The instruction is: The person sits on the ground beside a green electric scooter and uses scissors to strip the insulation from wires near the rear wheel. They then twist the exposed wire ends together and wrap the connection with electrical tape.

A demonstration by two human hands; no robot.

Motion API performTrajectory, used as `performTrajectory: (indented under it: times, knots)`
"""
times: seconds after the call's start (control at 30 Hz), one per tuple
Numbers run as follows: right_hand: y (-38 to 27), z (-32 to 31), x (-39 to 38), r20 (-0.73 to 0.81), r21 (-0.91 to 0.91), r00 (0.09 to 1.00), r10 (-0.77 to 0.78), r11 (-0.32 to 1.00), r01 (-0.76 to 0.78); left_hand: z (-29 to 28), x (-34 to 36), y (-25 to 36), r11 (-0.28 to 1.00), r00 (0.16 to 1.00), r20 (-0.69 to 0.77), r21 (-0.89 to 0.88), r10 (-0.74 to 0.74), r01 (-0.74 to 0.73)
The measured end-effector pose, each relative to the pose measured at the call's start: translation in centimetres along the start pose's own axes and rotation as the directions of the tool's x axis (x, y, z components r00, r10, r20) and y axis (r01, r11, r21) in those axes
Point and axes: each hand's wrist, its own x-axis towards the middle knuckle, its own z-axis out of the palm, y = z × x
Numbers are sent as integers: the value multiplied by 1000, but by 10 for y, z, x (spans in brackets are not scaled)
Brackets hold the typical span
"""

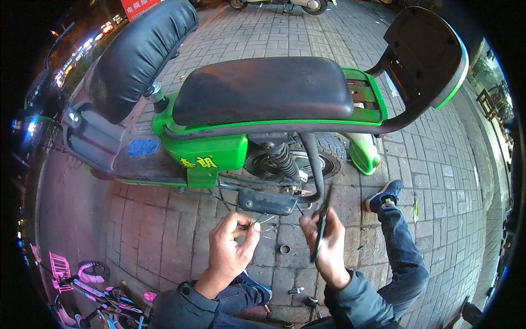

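Observation:
A green electric scooter (pixel 219 149) with a black seat (pixel 263 90) stands side-on in front of me. My left hand (pixel 234 247) pinches several thin wires (pixel 266 220) with coloured insulation, just below a grey box (pixel 267 202) low on the scooter's frame. To its right, my right hand (pixel 329 244) is closed around a long, slim dark tool (pixel 322 227) that points up and away. Motion blurs this tool, so its exact kind cannot be made out. The two hands are apart.
A small brown ring (pixel 284 249) and a small metal part (pixel 296 290) lie on the paving (pixel 159 236) near my feet. A pink child's bicycle (pixel 104 299) is at the lower left. The scooter's rear wheel (pixel 331 156) and black backrest (pixel 419 55) are at the right.

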Motion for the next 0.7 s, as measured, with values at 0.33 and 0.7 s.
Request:
performTrajectory:
  times: [0.33,0.7]
  knots:
    - [9,-5,-39,230,-783,962,148,615,93,7,0,13,916,958,118,282,261,-284]
    - [13,0,-40,245,-702,958,146,709,72,10,-3,5,853,937,100,391,334,-346]
